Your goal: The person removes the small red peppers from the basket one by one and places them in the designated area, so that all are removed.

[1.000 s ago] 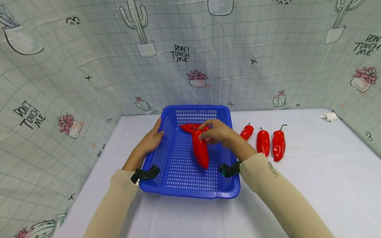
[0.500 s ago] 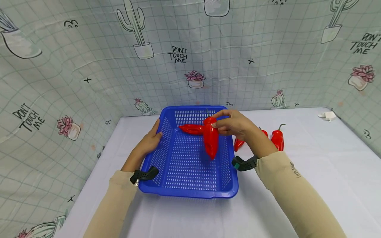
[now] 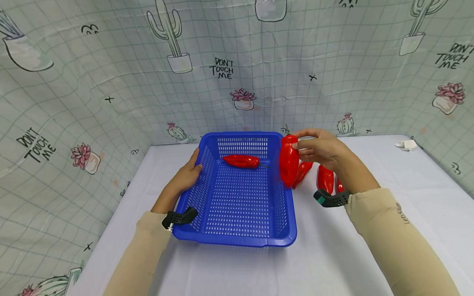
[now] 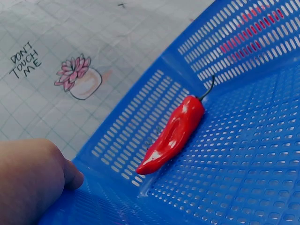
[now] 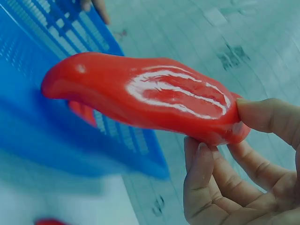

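Note:
My left hand (image 3: pixel 187 176) grips the left rim of a blue plastic basket (image 3: pixel 237 241), its thumb over the inner side. One red chili pepper (image 3: pixel 240 161) lies inside along the far wall, its green stem pointing right; the left wrist view shows this pepper (image 4: pixel 176 133) too. My right hand (image 3: pixel 320 149) pinches a second, larger red pepper (image 3: pixel 289 161) near its stem end, between thumb and fingers. That held pepper (image 5: pixel 145 96) hangs tip down over the basket's right rim in the head view.
On the white table (image 3: pixel 237 271), right of the basket, lie a slanted red pepper (image 3: pixel 303 172), another pepper (image 3: pixel 325 181) and a third pepper (image 3: pixel 339 186) partly hidden by my right wrist. A small white object (image 3: pixel 406 144) sits at the far right. Printed cloth (image 3: pixel 266 61) hangs behind.
My right hand has lifted the larger pepper from inside the basket and carried it right, to above the right rim. The left hand keeps its place on the basket.

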A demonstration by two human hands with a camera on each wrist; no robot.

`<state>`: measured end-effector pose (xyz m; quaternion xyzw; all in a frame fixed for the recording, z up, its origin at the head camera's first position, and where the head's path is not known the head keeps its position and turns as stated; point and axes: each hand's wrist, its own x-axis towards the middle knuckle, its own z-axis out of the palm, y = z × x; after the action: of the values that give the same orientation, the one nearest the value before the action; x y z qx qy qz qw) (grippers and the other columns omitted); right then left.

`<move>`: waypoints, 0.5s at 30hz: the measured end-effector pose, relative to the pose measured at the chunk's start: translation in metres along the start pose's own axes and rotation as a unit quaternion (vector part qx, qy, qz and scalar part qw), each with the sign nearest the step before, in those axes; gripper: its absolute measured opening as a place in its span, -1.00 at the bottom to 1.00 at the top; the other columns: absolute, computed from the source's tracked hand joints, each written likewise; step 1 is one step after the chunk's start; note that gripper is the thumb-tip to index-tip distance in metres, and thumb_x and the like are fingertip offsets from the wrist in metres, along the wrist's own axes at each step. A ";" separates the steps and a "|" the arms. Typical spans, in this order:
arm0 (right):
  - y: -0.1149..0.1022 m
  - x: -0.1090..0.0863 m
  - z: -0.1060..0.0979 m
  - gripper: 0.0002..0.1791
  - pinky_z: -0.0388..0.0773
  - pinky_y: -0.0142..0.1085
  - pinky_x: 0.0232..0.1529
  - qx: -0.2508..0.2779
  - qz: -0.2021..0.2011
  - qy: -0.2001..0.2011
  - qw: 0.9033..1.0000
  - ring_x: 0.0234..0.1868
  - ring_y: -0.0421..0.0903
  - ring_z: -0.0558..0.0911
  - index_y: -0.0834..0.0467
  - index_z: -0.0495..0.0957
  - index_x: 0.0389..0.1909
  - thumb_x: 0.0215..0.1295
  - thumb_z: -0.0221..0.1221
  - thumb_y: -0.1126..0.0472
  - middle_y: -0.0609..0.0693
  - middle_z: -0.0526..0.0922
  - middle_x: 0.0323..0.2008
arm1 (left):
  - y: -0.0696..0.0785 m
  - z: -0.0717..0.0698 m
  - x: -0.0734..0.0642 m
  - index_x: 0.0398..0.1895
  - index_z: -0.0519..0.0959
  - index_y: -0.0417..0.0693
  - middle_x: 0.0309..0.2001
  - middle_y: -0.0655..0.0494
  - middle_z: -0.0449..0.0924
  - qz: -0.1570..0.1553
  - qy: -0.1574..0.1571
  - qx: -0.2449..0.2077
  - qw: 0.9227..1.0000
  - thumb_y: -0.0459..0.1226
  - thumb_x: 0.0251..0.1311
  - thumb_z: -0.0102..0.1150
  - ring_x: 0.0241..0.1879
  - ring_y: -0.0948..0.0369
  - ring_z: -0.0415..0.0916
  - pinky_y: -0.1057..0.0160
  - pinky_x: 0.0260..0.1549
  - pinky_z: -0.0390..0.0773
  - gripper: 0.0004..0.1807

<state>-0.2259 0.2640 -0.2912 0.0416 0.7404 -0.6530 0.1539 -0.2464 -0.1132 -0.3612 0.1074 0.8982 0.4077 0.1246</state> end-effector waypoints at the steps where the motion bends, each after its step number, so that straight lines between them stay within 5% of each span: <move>1: 0.001 -0.002 -0.007 -0.60 0.66 -0.30 -0.17 0.004 0.001 0.005 1.000 -0.34 -0.14 0.68 0.15 0.39 0.13 0.31 0.23 0.28 -0.13 0.68 -0.36 | 0.000 0.000 0.000 0.57 -0.40 -0.12 0.58 -0.19 -0.37 0.001 -0.001 0.002 1.000 -0.30 0.50 -0.41 0.52 -0.21 -0.25 -0.24 0.42 -0.11 -0.31; 9: 0.023 -0.010 -0.061 -0.69 0.66 -0.35 -0.21 0.021 0.009 0.047 0.999 -0.32 -0.19 0.65 -0.01 0.44 0.01 0.31 0.27 0.14 -0.22 0.65 -0.33 | -0.001 -0.004 0.001 0.58 -0.39 -0.07 0.58 -0.19 -0.33 -0.011 0.003 0.008 1.000 -0.28 0.51 -0.40 0.51 -0.23 -0.18 -0.26 0.39 -0.03 -0.31; 15: 0.050 -0.013 -0.101 -0.64 0.64 -0.37 -0.17 0.020 0.051 0.061 0.997 -0.29 -0.23 0.62 -0.03 0.35 0.04 0.33 0.24 0.06 -0.31 0.62 -0.36 | -0.004 -0.004 0.001 0.57 -0.39 -0.09 0.58 -0.18 -0.34 -0.006 0.005 0.011 1.000 -0.28 0.51 -0.40 0.51 -0.22 -0.19 -0.25 0.40 -0.05 -0.31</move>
<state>-0.2183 0.3716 -0.3253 0.1226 0.7320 -0.6552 0.1409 -0.2490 -0.1182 -0.3613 0.1009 0.9038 0.3978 0.1213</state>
